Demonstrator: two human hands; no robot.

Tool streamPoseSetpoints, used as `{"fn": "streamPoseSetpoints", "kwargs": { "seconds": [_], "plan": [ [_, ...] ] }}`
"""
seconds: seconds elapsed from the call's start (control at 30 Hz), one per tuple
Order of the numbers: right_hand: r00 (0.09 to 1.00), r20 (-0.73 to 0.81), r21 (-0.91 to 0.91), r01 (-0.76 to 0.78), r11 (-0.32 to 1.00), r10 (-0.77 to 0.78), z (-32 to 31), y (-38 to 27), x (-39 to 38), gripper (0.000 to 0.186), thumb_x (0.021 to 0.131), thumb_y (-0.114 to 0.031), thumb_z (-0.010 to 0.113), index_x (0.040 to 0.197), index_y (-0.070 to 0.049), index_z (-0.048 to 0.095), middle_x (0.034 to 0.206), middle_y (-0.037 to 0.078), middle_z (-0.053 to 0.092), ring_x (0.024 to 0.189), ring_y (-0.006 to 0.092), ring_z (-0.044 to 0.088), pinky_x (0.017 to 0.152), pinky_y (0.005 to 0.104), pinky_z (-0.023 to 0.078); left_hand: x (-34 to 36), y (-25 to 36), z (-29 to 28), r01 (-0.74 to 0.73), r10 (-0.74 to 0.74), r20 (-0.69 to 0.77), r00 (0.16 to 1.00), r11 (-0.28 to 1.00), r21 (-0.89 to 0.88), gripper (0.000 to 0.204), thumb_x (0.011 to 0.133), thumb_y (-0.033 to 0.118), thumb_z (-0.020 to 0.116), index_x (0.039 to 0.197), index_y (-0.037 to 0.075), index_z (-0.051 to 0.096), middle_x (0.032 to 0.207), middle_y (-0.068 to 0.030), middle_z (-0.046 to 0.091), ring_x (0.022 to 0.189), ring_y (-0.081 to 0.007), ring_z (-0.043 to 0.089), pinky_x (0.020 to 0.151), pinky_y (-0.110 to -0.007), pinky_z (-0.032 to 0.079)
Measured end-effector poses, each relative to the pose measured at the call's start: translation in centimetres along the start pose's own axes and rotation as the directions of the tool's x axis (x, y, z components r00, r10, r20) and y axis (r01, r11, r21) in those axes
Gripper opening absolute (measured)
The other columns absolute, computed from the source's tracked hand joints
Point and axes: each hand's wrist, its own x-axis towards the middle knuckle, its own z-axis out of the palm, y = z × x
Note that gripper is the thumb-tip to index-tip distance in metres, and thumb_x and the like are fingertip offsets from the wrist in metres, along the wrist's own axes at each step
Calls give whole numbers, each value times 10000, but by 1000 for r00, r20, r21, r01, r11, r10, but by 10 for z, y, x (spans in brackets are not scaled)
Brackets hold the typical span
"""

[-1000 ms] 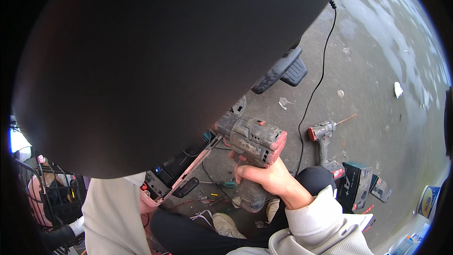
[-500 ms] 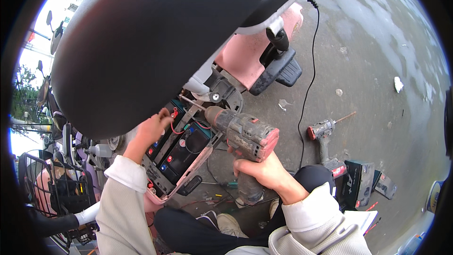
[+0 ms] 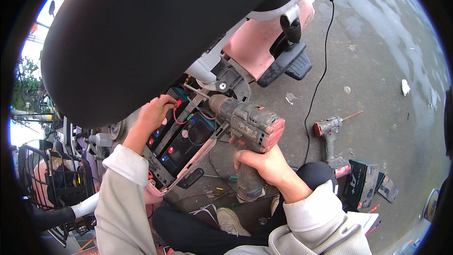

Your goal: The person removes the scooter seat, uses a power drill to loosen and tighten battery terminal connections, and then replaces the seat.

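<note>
My right hand (image 3: 265, 164) is wrapped round the grip of a dirty grey-and-red cordless drill (image 3: 250, 125). Its long bit points left and away, the tip near the frame beneath the raised black seat (image 3: 141, 33) of a pink scooter (image 3: 245, 49). My left hand (image 3: 153, 118) is closed in a pinch on a thin red wire (image 3: 175, 115), at the red terminal on the far end of a black battery (image 3: 163, 130). A second black battery (image 3: 188, 141) lies beside it in the open compartment. Fingertips partly hide the wire's end.
To the right, another cordless drill (image 3: 329, 144) stands on the ground beside a dark box (image 3: 361, 184). A black cable (image 3: 315, 99) runs down from the scooter's rear. A green-handled screwdriver (image 3: 231, 178) lies near my shoes. At left is a black wire basket (image 3: 52, 179).
My left fingertips have moved up and right, onto the red wire at the terminal. The drill stays in my right hand, its bit in nearly the same place. The whole view has shifted slightly.
</note>
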Motion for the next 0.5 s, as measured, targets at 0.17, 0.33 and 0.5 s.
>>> {"fn": "streamPoseSetpoints", "kwargs": {
  "seconds": [0.17, 0.33, 0.5],
  "plan": [
    [999, -12, 87, 43, 995, -42, -1, 7, 6, 386, 838, 14, 650, 1217, 26, 576, 1079, 103, 630, 786, 204, 664, 690, 360, 554, 8, -1, -2, 3, -3, 86, 996, 1000, -4, 102, 840, 47, 747, 925, 2, 713, 900, -153, 723, 870, -354, 717, 792, -425, 565],
    [996, -73, 81, 49, 996, -43, -9, 9, 9, 361, 848, -14, 659, 1198, 40, 593, 1055, 120, 647, 768, 207, 666, 708, 359, 547, 28, -2, 5, -93, 96, 154, 983, 995, -23, 113, 827, 16, 729, 926, -14, 686, 895, -161, 709, 864, -365, 702, 798, -425, 561],
    [998, -55, 60, 22, 998, -19, -2, 6, 11, 363, 844, -18, 663, 1196, 39, 595, 1061, 116, 646, 772, 205, 667, 714, 357, 546, 34, 12, -28, -27, 49, 301, 952, 997, -77, 147, 809, 25, 758, 925, -24, 681, 898, -164, 700, 866, -363, 693, 798, -422, 558]
  ]
}}
